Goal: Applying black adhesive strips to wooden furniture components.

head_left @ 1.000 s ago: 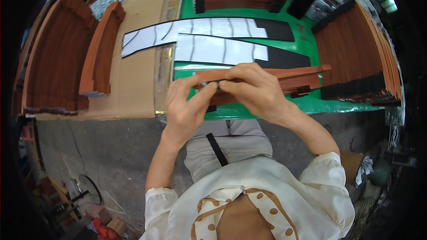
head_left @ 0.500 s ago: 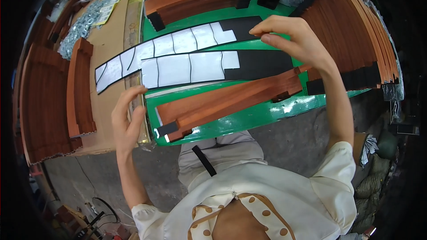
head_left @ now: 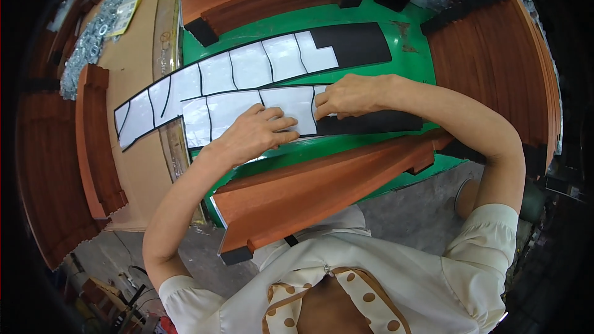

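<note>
The nearer black strip (head_left: 365,125), lying on the green table (head_left: 408,62), is pressed flat under the left hand (head_left: 257,133); one white-backed piece (head_left: 291,108) is pinched by the right hand (head_left: 349,96). Torn backing is risked if the piece is pulled unevenly.

Green table (head_left: 371,43); black-white strips (head_left: 247,65); reddish-brown board (head_left: 322,188).

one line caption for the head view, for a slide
Both hands, left hand and right hand, press on a black strip with white backing pieces on a green table.
</note>
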